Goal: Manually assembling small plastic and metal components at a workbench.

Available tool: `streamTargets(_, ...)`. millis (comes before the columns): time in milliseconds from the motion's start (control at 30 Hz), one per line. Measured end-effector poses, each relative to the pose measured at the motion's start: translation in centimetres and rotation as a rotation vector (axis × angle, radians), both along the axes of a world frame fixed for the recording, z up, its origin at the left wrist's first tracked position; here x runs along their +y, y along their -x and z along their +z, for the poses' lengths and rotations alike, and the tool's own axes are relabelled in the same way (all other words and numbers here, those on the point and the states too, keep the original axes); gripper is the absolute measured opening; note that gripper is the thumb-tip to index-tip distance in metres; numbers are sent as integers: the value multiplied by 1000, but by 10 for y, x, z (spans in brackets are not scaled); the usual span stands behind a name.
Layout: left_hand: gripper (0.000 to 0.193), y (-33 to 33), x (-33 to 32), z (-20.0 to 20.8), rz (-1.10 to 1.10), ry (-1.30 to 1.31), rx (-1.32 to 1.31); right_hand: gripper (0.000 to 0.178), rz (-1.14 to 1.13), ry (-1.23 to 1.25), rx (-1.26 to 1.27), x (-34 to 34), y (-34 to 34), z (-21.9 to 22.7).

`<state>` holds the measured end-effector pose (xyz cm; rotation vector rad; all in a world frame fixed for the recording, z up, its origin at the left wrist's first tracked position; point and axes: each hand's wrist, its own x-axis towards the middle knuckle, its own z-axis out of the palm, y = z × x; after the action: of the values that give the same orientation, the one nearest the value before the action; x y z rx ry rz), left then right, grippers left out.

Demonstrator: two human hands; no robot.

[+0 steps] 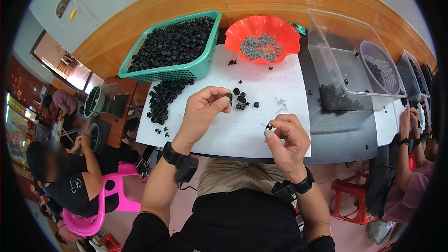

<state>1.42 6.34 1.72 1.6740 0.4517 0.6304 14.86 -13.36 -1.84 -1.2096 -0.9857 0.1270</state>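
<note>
My left hand [201,112] pinches a small round black plastic cap [229,96] between thumb and fingertips, above the white sheet [233,135]. In my right hand [290,143], thumb and forefinger grip a small black plastic part [269,126] with a thin metal pin at it; whether the pin passes through it I cannot tell. Between the hands lie several loose black pieces [241,99], with a few metal pins [282,104] to their right. A heap of black caps [163,99] spreads beyond my left hand.
A green basket [209,60] full of black parts stands at the back left. Beside it is a red wavy-rimmed bowl [233,49] of metal pins. To the right sit a clear plastic bin [326,51] and a purple basket [396,86]. Other people work at both sides.
</note>
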Motion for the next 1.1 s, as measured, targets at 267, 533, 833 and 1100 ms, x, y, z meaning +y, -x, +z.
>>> streamTargets(267, 25, 12, -16, -12, -162, 874, -310, 21, 27, 11, 56, 2, 0, 0)
streamTargets(533, 26, 11, -30, -23, -227, 1000, -321, 23, 36, -17, -13, 8, 3, 10)
streamTargets(833, 26, 11, -40, -26, -270, 1021, -292, 24, 55, -26, -158, 19, 6, 20)
streamTargets(1100, 26, 10, -43, -32, -297, 1038, -287, 22, 45, 27, -198, 21, 6, 18)
